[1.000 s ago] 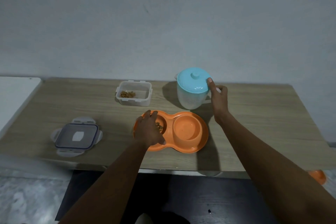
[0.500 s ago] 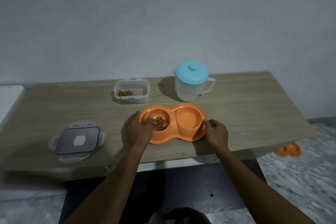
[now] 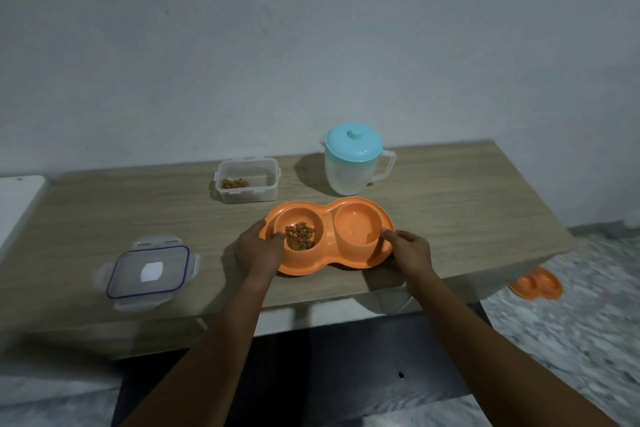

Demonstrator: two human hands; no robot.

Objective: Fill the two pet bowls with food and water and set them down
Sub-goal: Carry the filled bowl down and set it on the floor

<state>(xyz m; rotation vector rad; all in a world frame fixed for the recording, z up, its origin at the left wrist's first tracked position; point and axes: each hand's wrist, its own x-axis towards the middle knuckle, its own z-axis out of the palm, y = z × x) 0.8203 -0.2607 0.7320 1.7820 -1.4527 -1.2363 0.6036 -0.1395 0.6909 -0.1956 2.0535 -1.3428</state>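
Note:
An orange double pet bowl (image 3: 329,255) sits near the front edge of the wooden table (image 3: 450,211). Its left cup holds brown kibble (image 3: 300,236); whether the right cup holds water I cannot tell. My left hand (image 3: 259,250) grips the bowl's left rim, thumb over the edge. My right hand (image 3: 408,250) grips the right rim the same way. Behind stands a clear pitcher (image 3: 353,166) with a light-blue lid. A clear food container (image 3: 246,180) with a little kibble stands to its left.
The container's lid (image 3: 149,270) lies flat at the table's front left. A second orange double bowl (image 3: 536,282) lies on the marbled floor to the right, below the table. A white surface (image 3: 17,198) adjoins the table's left end.
My right hand left the pitcher and came down onto the bowl's right rim. My left hand shifted from over the kibble cup to the left rim. The view turned to the right.

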